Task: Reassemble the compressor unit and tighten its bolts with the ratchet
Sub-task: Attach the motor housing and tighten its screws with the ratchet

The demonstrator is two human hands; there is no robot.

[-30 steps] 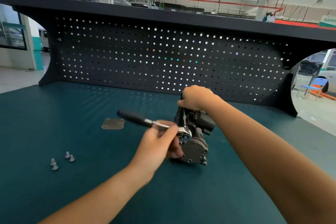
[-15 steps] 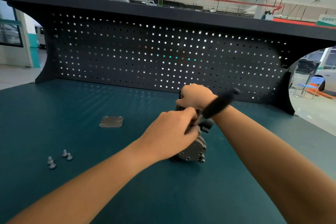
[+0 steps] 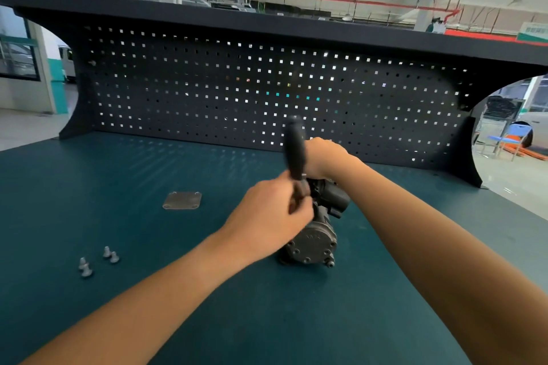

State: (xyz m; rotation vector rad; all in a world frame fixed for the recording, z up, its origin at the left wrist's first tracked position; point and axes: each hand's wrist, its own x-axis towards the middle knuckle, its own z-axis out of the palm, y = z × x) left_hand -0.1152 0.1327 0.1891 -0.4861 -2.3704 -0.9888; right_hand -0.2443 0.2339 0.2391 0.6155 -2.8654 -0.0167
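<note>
Setting: teal surface [image 3: 89,187], black pegboard [image 3: 207,92] behind it.

Item 1: compressor unit [image 3: 314,240], mid-surface, round bolted end toward me.

Item 2: ratchet [image 3: 295,151], handle upright and blurred, its head hidden at the unit's upper part.

Item 3: left hand [image 3: 267,216], fingers curled round the ratchet's lower shaft.

Item 4: right hand [image 3: 323,157], curled over the unit's top, just behind the handle.

Item 5: four loose bolts [image 3: 111,255] and a flat plate [image 3: 182,200], well apart to the left, not yet fitted.

Hazards, as I judge them: the handle may strike my right wrist. The socket may slip off a bolt head if my low grip tilts it. The unit may rock if the steadying hand loosens.
</note>
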